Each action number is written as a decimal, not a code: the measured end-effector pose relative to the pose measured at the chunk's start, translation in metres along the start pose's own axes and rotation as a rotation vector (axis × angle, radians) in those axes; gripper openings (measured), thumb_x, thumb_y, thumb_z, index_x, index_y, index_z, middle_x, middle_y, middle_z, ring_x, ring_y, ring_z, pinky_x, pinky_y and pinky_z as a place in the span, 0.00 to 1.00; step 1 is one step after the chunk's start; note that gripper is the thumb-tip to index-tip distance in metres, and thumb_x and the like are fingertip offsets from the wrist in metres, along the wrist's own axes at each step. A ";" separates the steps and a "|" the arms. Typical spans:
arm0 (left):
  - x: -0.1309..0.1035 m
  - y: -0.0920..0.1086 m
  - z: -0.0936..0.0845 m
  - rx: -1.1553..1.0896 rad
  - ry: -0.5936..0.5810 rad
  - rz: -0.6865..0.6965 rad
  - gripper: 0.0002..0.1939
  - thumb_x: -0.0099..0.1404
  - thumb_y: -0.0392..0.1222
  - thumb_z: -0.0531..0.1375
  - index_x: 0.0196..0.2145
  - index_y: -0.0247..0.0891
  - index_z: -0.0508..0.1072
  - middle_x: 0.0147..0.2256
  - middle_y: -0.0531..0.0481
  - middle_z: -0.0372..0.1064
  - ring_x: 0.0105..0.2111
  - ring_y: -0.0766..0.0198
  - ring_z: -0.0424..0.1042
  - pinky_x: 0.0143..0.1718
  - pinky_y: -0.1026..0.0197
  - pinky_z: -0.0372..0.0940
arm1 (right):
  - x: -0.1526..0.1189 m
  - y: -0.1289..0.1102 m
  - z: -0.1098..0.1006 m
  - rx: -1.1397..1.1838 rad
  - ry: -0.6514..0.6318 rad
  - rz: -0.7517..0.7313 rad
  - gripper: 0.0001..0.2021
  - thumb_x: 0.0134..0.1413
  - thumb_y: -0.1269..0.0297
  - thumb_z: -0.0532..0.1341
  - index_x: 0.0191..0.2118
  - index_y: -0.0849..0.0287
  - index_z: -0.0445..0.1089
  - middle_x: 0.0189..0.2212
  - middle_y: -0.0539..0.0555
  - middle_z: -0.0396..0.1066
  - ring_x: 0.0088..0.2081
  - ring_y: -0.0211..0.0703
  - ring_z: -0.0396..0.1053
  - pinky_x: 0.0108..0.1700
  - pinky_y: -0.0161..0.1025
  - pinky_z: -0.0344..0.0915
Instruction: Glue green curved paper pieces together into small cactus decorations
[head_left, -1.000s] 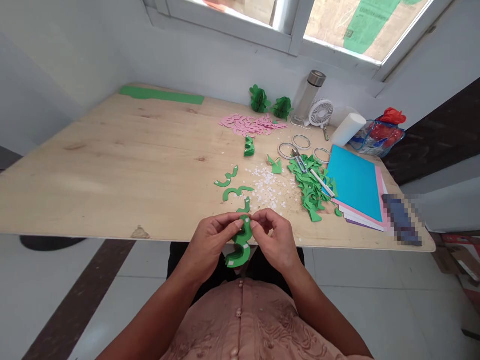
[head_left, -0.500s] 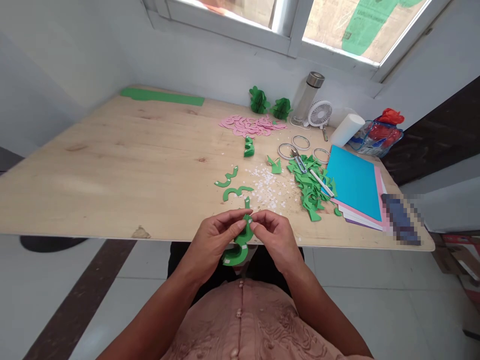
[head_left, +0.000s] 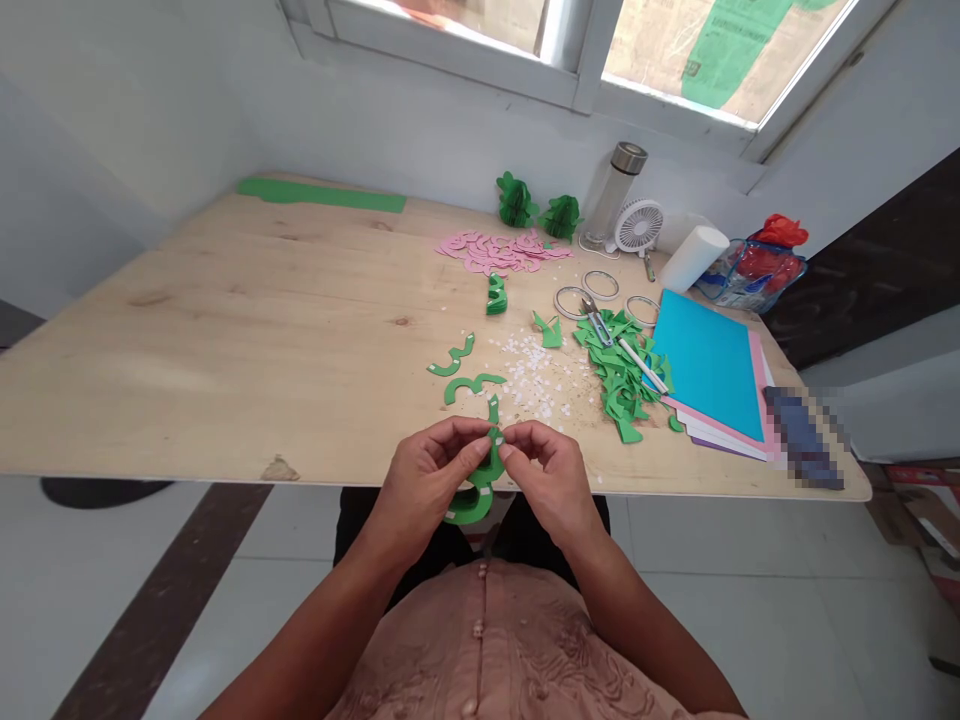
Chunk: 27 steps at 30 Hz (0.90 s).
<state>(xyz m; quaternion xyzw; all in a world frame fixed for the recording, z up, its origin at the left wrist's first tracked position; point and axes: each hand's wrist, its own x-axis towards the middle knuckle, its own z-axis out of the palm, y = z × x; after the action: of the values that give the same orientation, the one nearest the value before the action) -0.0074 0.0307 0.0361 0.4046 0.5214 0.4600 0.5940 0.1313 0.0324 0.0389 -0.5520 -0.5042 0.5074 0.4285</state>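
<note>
Near the table's front edge, my left hand (head_left: pixel 429 470) pinches a curved green paper piece (head_left: pixel 466 507) with small white tabs on it. The piece hangs below the fingers, past the table edge. My right hand (head_left: pixel 551 475) has thumb and forefinger closed at the top end of the same piece, by a small white tab; whether they grip paper or tab is too small to tell. Just beyond the fingers lies a narrow green strip end (head_left: pixel 493 408). Two more curved green cutouts (head_left: pixel 474 386) with white tabs lie farther on, beside scattered white paper bits (head_left: pixel 541 375).
Green scraps (head_left: pixel 622 385) lie to the right under snips (head_left: pixel 598 322) and a white pen. Behind are tape rings (head_left: pixel 601 285), pink cutouts (head_left: pixel 495 252), a glass bottle (head_left: pixel 611 205) and a fan (head_left: pixel 639 228). Blue sheets (head_left: pixel 709 365) and a phone stand right.
The lower part of the held green piece has tilted up slightly. Both hands stay in nearly the same place, their fingertips still together.
</note>
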 end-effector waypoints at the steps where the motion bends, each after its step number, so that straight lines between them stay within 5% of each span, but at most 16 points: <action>1: 0.001 -0.001 0.000 -0.005 -0.003 0.005 0.13 0.54 0.47 0.66 0.35 0.38 0.77 0.33 0.50 0.76 0.33 0.62 0.72 0.34 0.64 0.66 | 0.000 0.000 0.000 -0.004 -0.001 -0.002 0.03 0.46 0.66 0.60 0.29 0.58 0.70 0.25 0.49 0.69 0.28 0.37 0.64 0.30 0.34 0.63; 14: 0.005 -0.007 0.003 -0.038 0.008 0.047 0.11 0.55 0.45 0.66 0.34 0.37 0.77 0.32 0.50 0.75 0.33 0.63 0.71 0.34 0.64 0.66 | -0.001 0.004 0.002 0.112 -0.009 0.037 0.04 0.46 0.65 0.60 0.31 0.58 0.68 0.29 0.50 0.68 0.32 0.39 0.63 0.37 0.37 0.60; 27: -0.001 -0.001 0.010 0.081 0.051 0.149 0.08 0.56 0.43 0.65 0.32 0.37 0.77 0.31 0.48 0.77 0.33 0.59 0.74 0.36 0.60 0.69 | 0.002 0.007 0.012 0.129 0.150 -0.051 0.05 0.47 0.64 0.58 0.26 0.58 0.68 0.23 0.47 0.65 0.29 0.39 0.61 0.34 0.36 0.59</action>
<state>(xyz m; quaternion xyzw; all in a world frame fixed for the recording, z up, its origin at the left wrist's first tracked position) 0.0023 0.0292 0.0369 0.4543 0.5228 0.4916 0.5279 0.1202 0.0329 0.0303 -0.5467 -0.4510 0.4848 0.5125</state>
